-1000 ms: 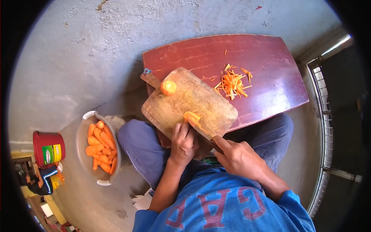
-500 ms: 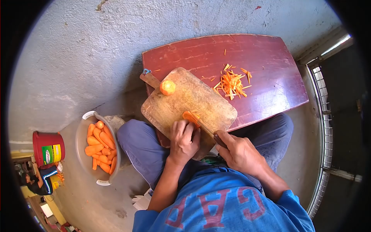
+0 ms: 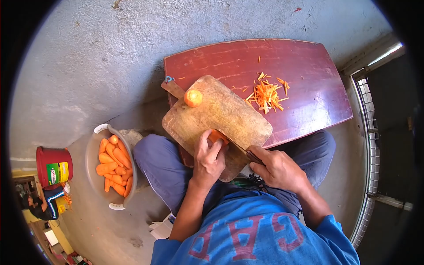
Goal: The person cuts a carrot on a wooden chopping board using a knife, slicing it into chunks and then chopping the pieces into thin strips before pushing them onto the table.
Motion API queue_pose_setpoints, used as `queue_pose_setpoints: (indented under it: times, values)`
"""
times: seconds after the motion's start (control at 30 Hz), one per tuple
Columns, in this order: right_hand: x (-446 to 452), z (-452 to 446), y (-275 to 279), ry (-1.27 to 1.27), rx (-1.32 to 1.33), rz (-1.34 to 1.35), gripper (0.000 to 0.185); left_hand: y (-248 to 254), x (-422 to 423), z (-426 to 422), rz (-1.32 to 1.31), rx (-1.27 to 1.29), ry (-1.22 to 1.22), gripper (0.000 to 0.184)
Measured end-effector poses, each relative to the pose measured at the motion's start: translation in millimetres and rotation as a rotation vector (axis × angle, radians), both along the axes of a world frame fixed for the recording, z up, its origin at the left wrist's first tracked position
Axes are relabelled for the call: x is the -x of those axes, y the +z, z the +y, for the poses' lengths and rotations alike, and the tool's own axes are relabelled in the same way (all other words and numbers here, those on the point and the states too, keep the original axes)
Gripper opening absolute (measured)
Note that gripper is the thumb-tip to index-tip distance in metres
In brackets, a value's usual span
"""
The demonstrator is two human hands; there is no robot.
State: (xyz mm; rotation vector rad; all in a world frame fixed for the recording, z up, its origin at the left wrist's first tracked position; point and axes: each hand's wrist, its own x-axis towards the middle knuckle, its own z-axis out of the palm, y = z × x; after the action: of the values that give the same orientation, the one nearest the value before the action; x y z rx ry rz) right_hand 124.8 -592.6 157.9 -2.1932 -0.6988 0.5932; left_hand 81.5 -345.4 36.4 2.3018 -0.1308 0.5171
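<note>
A worn wooden cutting board (image 3: 212, 101) lies across the near left part of the red table and over my lap. My left hand (image 3: 208, 160) grips a piece of carrot (image 3: 217, 136) on the board with bent fingers. My right hand (image 3: 280, 170) is closed round the dark handle of a knife (image 3: 235, 145), its blade lying along the far side of the carrot piece, partly hidden. A peeled carrot chunk (image 3: 193, 98) rests by the board's handle. Beyond the board's right edge, cut carrot strips (image 3: 267, 95) are heaped on the table.
On the floor at left stands a grey basin (image 3: 92, 176) full of whole carrots (image 3: 115, 164). A red bucket (image 3: 54, 168) is further left, with another person (image 3: 47, 205) near it. The red table (image 3: 304, 66) meets the blue wall (image 3: 106, 57); a mesh-covered frame (image 3: 372, 141) stands at right.
My left fingers have shifted up and spread over the carrot piece. The knife blade has turned and moved slightly toward the far side of the piece.
</note>
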Motion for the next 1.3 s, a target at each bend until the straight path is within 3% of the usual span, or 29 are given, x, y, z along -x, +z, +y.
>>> queue_pose_setpoints:
  times: [0.1, 0.4, 0.67, 0.77, 0.87, 1.3]
  values:
    - [1.4, -0.9, -3.5, 0.010, -0.056, -0.053, 0.044, 9.2, 0.7, 2.7, 0.013, -0.139, 0.023, 0.030]
    - [17.7, 2.9, 13.4, -0.001, -0.034, -0.060, 0.038, 5.8, -2.0, 6.7, -0.001, -0.045, -0.045, 0.027]
    - [33.2, 9.2, 24.0, 0.074, 0.104, -0.108, 0.036, -2.3, 1.5, 9.5, -0.028, -0.119, -0.064, 0.039]
    - [22.2, 21.4, 1.4, 0.073, -0.009, -0.163, 0.035, -3.6, 1.5, 8.0, -0.056, -0.139, -0.048, 0.042]
    - [9.8, 33.3, -12.3, 0.078, 0.043, -0.179, 0.034, -5.6, 1.2, 5.4, -0.055, -0.131, -0.042, 0.043]
    - [20.1, 19.6, 0.5, 0.049, -0.019, -0.092, 0.040, -11.3, 4.2, 6.2, -0.086, -0.093, -0.041, 0.046]
